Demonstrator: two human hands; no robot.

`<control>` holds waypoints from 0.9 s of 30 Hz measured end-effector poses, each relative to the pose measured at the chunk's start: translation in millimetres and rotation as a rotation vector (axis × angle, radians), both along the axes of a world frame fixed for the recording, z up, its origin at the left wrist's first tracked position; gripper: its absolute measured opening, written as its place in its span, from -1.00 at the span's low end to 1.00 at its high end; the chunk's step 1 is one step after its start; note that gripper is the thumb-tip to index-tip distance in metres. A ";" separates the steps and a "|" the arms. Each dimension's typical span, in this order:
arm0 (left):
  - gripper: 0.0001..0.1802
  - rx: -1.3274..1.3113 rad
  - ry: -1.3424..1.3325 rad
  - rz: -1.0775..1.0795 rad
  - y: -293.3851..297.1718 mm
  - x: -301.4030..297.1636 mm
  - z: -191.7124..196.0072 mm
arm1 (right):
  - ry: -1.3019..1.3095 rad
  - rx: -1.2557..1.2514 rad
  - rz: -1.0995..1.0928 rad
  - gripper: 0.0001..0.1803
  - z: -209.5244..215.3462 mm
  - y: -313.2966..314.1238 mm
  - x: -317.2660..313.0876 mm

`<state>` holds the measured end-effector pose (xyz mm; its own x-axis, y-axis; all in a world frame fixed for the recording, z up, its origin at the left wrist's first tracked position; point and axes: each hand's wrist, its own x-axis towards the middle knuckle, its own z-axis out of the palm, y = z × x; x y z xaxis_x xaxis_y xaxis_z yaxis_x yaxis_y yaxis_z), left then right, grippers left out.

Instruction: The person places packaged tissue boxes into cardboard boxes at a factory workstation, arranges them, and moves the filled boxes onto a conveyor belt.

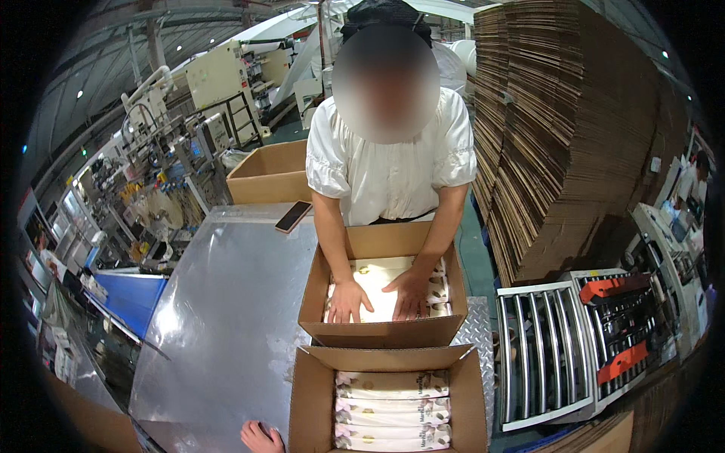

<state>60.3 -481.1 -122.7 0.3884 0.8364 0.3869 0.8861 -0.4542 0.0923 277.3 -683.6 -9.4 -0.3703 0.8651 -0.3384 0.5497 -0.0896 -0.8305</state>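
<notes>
My left hand (261, 437) shows at the lower edge over the metal table, just left of the near cardboard box (313, 400). Its fingers are loosely bent, with a gap beside the thumb, and I see nothing held. My right hand is out of view. Inside the near box lie several white soft packs (389, 411) with a floral print, stacked in rows. Across from me, a person in a white top (389, 177) presses both flat hands (349, 300) onto similar packs (439, 291) in a second open cardboard box (393, 334).
A shiny metal table (226, 302) spreads to the left, with a phone (293, 217) on it. Behind stands another open carton (268, 177). Tall stacks of flattened cardboard (544, 136) rise at right, above a roller conveyor (544, 355). Machinery (166, 189) fills the far left.
</notes>
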 end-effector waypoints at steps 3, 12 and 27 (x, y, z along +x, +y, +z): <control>-0.59 0.039 -0.060 -0.044 -1.0 10.9 6.5 | 0.283 0.380 -0.092 -0.44 26.0 1.0 15.1; -0.86 -0.081 -0.388 0.033 16.1 9.8 -21.1 | 1.392 1.322 -0.188 -0.83 190.2 -1.8 88.9; -0.74 -0.338 -0.162 0.134 12.5 -5.5 -10.3 | 1.257 1.401 -0.106 -0.53 261.3 42.8 17.7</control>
<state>54.8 -468.7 -133.0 0.2234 0.9662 0.1289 0.8971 -0.2555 0.3604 295.0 -640.9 252.0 0.2581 0.2710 0.9273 -0.3164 0.9306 -0.1839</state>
